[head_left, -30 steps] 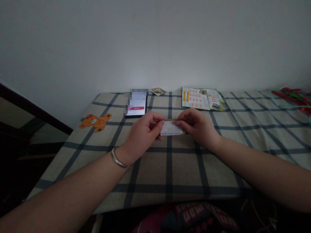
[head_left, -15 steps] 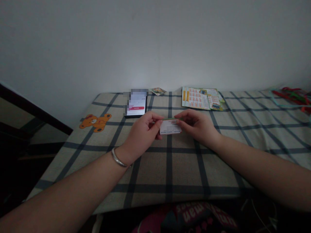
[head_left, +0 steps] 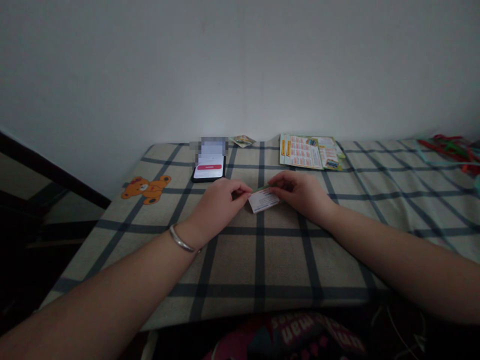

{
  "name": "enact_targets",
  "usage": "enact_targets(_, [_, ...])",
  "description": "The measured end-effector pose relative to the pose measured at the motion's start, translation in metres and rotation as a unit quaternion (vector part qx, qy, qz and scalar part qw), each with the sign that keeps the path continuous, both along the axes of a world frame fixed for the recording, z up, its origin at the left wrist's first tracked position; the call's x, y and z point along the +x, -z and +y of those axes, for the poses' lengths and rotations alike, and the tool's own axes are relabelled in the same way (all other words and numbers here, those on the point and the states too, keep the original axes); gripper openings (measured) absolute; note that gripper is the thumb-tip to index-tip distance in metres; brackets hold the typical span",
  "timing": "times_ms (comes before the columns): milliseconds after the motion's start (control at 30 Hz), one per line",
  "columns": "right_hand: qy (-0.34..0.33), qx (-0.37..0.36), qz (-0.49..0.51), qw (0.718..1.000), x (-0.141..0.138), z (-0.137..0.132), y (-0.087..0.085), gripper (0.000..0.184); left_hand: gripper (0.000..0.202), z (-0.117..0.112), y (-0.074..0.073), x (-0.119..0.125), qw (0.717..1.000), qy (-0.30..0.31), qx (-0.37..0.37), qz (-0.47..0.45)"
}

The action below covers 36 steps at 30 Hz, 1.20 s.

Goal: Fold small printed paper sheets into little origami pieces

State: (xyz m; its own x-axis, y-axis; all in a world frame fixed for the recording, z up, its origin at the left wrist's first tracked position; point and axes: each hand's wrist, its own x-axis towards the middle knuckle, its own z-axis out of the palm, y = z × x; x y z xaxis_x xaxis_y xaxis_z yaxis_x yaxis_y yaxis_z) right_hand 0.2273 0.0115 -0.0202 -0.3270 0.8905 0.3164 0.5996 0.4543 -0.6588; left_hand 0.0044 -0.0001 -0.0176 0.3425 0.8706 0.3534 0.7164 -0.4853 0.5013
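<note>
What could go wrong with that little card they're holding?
The small white rectangular card with dark print could slip: the right grip pinches one end, but the left grip is only at a corner, and I can't tell how firmly it holds, if at all.

It might crease if squeezed, since it looks thin.

The left grip could also bump the black rectangular phone with the lit screen, which lies close by.

Matt paper card (head_left: pixel 263 201); woven cloth tablecloth (head_left: pixel 236 265); shiny metal bangle (head_left: pixel 180 242).
</note>
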Motion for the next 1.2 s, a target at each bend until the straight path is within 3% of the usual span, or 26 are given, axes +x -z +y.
enact_targets(333, [-0.006,0.034,-0.063,0.997,-0.0021,0.0029,0.0005,0.010,0.008,0.0030,0.0009,0.0016,0.998,0.015,0.051,0.032])
enact_targets(633, [-0.022,0.067,-0.115,0.991,-0.0040,0.0047,-0.0001,0.008,0.008,-0.0035,-0.0037,0.0057,0.982,0.039,0.121,0.142])
enact_targets(900, [-0.004,0.076,-0.150,0.986,-0.0028,0.0063,0.0006,0.010,0.009,-0.0030,0.0002,0.0056,0.980,0.032,0.112,0.163])
enact_targets(1200, [0.010,0.072,-0.157,0.985,-0.0027,0.0066,0.0015,0.013,0.017,-0.0052,-0.0054,0.0060,0.963,0.144,0.116,0.193])
